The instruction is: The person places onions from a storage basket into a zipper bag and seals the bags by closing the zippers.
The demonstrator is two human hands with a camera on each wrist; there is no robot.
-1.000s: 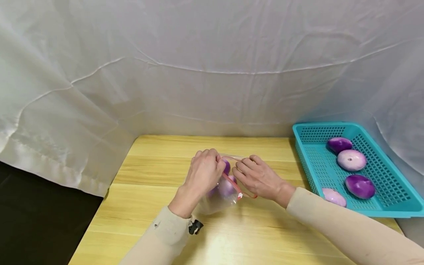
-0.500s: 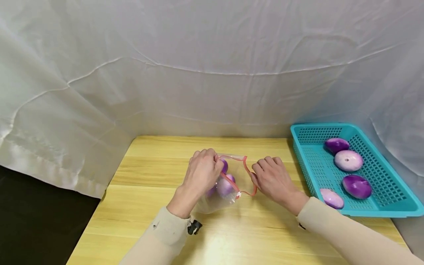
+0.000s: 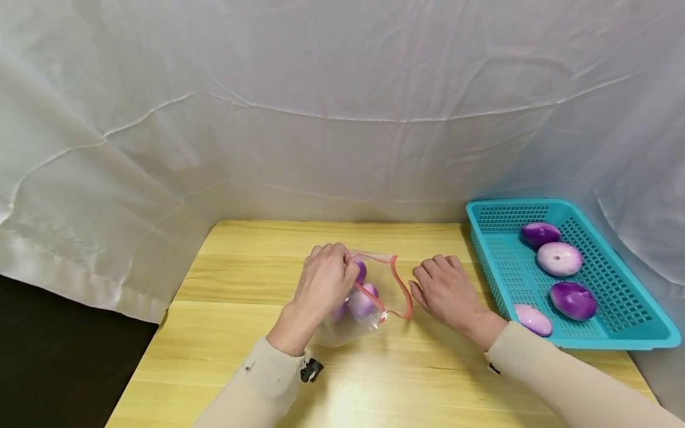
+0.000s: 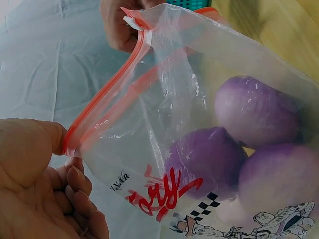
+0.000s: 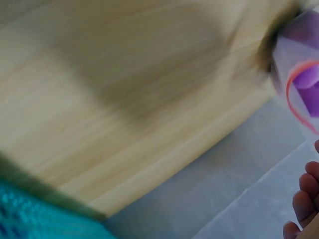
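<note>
the clear zip bag (image 4: 119,154), red-rimmed, printed red and black, sits mid-table (image 3: 241,279), mouth gaping, at least three purple onions (image 4: 256,112) inside. left hand (image 3: 323,278) pinches its rim; right hand (image 3: 445,291), loosely curled, holds nothing. teal basket (image 3: 610,343), table's right edge: four more.

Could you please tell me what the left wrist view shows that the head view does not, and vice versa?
Only the left wrist view shows the red lettering and cartoon figures on the bag. Only the head view shows the sleeves and the four onions in the basket. Both share the bag, bagged onions, basket, left grip and right grip.
</note>
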